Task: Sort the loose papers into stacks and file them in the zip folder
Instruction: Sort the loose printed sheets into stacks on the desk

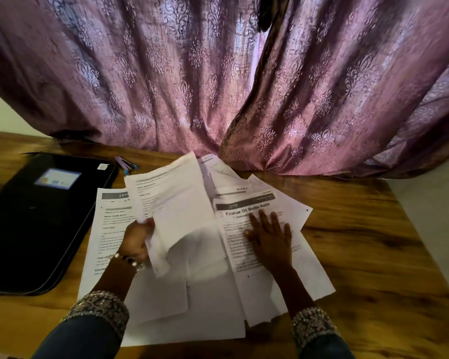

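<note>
Many sheets: loose papers (205,294) lie overlapped and unsorted across the middle of the wooden tabletop (360,255), so no finished stack shows yet.
Left hand (138,239): fingers curled round the edge of a lifted sheet (174,203), which it holds raised and bent above the pile, probably to read it or move it to its own heap.
Right hand (270,237): fingers straight and spread, pressed flat on the headed page (249,211) titled "Finalize Oil Bottle Refill", likely pinning that side so the pile does not slide while the other sheet comes away.
Hands: well apart, one on each side of the spread.
Zip folder (47,216): black, lying flat at the left, its near edge just beside the leftmost page; it looks closed, though the zip itself is too dark to tell.
Pens (126,164): resting beyond the folder's far corner, near the curtain (218,73).
Stage: sorting looks barely begun; filing waits on the stacks.
</note>
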